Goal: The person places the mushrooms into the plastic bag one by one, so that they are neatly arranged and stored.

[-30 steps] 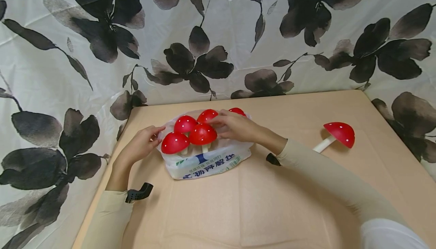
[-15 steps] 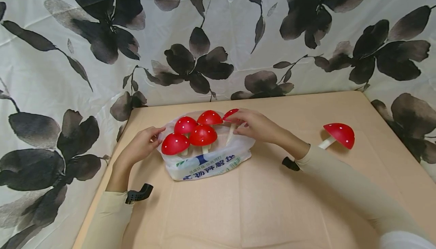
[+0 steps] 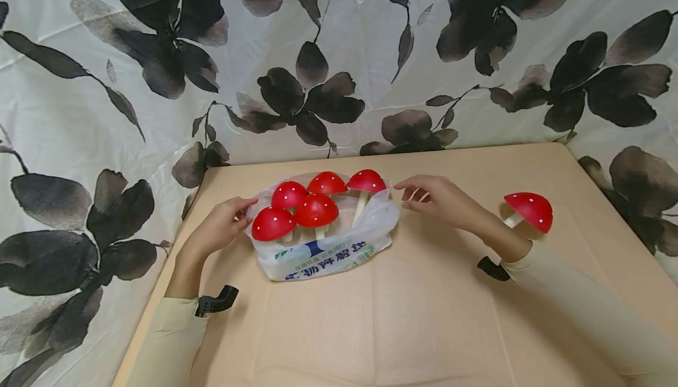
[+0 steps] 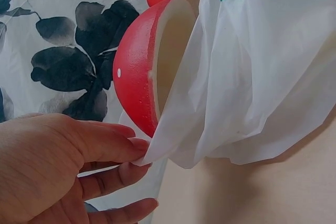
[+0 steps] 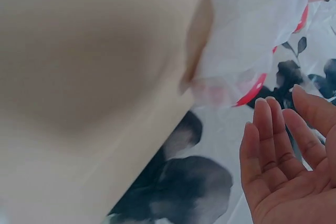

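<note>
A white plastic bag point(image 3: 323, 257) with blue printing lies on the table, its mouth spread around several red toy mushrooms point(image 3: 316, 210) with white dots and pale stems. My left hand point(image 3: 225, 222) pinches the bag's left edge between thumb and finger, as the left wrist view shows beside a red cap point(image 4: 136, 69). Just off the bag's right side hovers my right hand point(image 3: 439, 199), fingers relaxed and holding nothing. Nearest to it is the rightmost mushroom point(image 3: 367, 181), leaning in the bag. In the right wrist view the palm of the right hand point(image 5: 294, 166) is bare.
One more red mushroom point(image 3: 529, 210) lies on its side at the right of the tan table point(image 3: 424, 316), its stem partly behind the right forearm. A white cloth point(image 3: 339, 22) with dark flowers hangs behind the table's far edge.
My right hand has let go of the rightmost mushroom, which now leans in the bag, and has moved right, away from the bag. The left hand keeps its pinch on the bag's edge.
</note>
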{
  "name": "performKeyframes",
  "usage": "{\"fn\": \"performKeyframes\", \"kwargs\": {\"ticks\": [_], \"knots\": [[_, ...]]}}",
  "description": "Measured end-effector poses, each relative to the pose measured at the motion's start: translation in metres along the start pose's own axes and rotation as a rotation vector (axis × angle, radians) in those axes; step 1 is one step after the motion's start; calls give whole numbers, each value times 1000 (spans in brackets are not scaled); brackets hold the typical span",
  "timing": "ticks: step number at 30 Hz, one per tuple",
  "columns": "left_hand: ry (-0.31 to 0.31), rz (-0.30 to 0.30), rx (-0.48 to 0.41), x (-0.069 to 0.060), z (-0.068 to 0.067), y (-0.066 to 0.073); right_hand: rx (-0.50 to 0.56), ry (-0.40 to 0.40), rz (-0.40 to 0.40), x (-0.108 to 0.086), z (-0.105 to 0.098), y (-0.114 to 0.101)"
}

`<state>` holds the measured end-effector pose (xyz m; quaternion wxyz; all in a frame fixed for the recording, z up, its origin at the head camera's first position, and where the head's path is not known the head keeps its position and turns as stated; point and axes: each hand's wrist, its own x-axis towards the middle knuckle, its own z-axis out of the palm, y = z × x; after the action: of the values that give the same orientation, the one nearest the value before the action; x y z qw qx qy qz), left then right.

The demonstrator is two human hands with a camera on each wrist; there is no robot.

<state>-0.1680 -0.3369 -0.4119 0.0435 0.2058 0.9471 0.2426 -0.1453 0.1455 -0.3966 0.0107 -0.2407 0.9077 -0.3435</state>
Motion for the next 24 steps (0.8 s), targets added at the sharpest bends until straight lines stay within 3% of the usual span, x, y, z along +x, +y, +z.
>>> {"fn": "performKeyframes", "kwargs": {"ticks": [11, 17, 24], "knots": [[3, 0, -5, -2, 0, 0, -15, -13, 118, -45, -19, 30], [8, 7, 4, -2, -1, 1, -64, 8, 160, -66, -32, 39], [10, 11, 2, -1, -1, 1, -69, -13, 263, -86, -41, 45]]}}
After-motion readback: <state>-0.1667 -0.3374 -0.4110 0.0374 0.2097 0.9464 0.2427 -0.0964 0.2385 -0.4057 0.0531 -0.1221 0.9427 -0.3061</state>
